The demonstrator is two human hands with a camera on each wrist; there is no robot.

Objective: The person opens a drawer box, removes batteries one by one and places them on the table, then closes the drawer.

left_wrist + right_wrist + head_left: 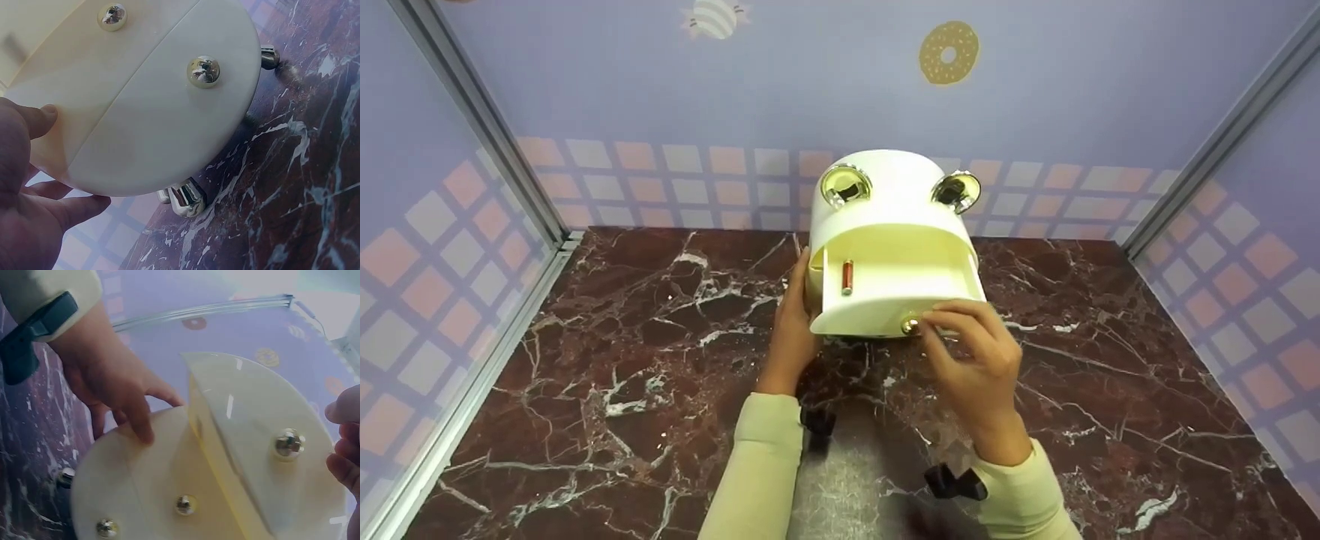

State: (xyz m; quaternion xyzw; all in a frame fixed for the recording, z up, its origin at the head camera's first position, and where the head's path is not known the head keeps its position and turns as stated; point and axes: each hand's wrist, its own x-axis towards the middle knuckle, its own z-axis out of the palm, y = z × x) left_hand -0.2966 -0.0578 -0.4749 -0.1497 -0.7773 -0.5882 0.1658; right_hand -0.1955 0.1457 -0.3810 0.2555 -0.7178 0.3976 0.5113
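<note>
A cream, round-sided drawer box stands on the table with its top drawer pulled out. Inside that drawer, near its left wall, lies a small red cylinder that looks like a battery. My left hand holds the box at its left side; the left wrist view shows the thumb on the front face and other fingers round the edge. My right hand is at the open drawer's gold knob. In the right wrist view its fingertips stand apart from the knob, beside the drawer front.
Two shiny round ornaments, one of them at the left, sit on the box top. Two lower drawers carry knobs, and metal feet support the box. Dark red marble spreads around it, with patterned walls behind and beside.
</note>
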